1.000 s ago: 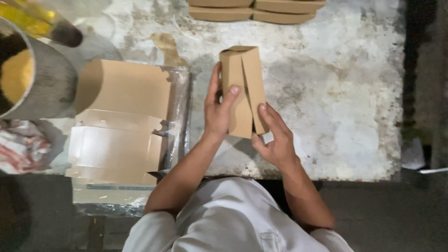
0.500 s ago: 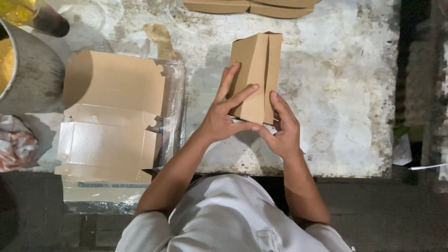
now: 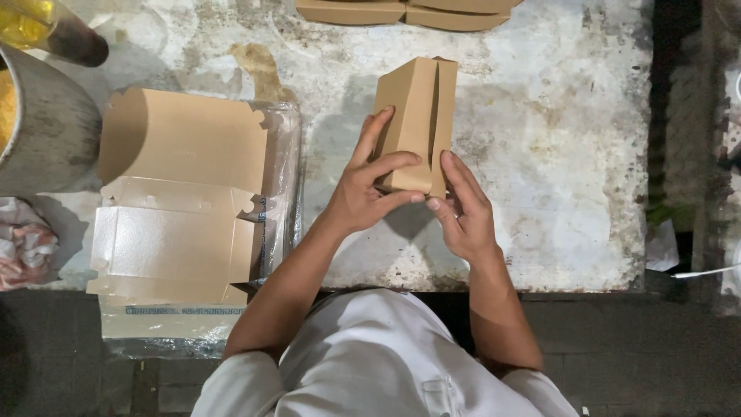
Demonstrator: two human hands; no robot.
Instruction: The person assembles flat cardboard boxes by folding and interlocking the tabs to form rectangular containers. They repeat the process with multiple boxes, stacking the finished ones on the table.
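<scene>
Shifted slightly since before: your left hand [image 3: 361,197] and right hand [image 3: 461,212] clasp the folded brown cardboard box [image 3: 417,123], plain kraft, central seam, upright above the worn white tabletop [image 3: 556,154], beside flat brown carton blanks [image 3: 181,201].

**A food stall's packing counter**

This looks like the back counter of a small food business, a street kitchen or takeaway rather than a home. The worn, stained worktop [image 3: 540,154] is given over to packaging: a stack of flat brown takeaway cartons [image 3: 181,208] sits in its clear plastic wrap at one side, and more folded brown boxes [image 3: 401,11] line the far edge. A big dull metal pot [image 3: 46,131] stands at the corner with something yellow inside, beside a bottle of yellow liquid [image 3: 31,19], likely oil. The light is dim, the floor beyond dark.
</scene>
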